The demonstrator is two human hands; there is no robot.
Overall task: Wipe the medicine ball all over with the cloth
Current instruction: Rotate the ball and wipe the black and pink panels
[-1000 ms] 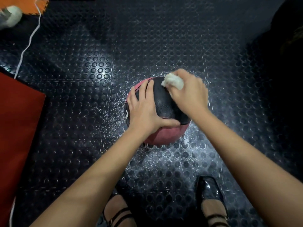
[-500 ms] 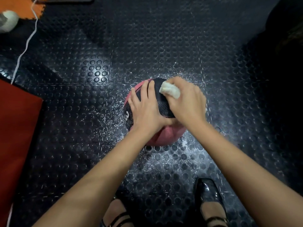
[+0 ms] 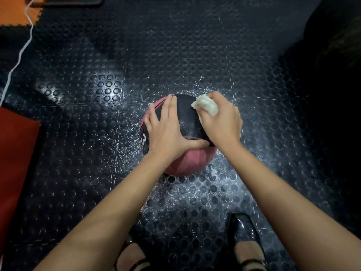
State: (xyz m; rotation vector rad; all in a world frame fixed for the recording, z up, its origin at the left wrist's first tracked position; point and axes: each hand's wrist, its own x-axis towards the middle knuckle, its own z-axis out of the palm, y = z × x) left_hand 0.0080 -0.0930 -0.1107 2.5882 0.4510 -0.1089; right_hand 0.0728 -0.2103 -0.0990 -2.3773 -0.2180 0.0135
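A pink and black medicine ball (image 3: 190, 162) with a white "3" on its left side sits on the black studded floor mat (image 3: 156, 55). My left hand (image 3: 168, 132) lies flat on top of the ball, fingers spread and thumb stretched toward the right. My right hand (image 3: 220, 122) grips a bunched white cloth (image 3: 206, 105) and presses it against the ball's upper right, on the black panel. The far side and underside of the ball are hidden.
White specks and wet spray dot the mat around the ball. A red mat (image 3: 15, 163) lies at the left, an orange tile (image 3: 17, 10) and a white cord (image 3: 18, 59) at the top left. My two black shoes (image 3: 246, 241) stand just behind the ball.
My right hand with the cloth has slid back and forth over the ball's upper right. My left hand has stayed flat on top. The view has shifted slightly.
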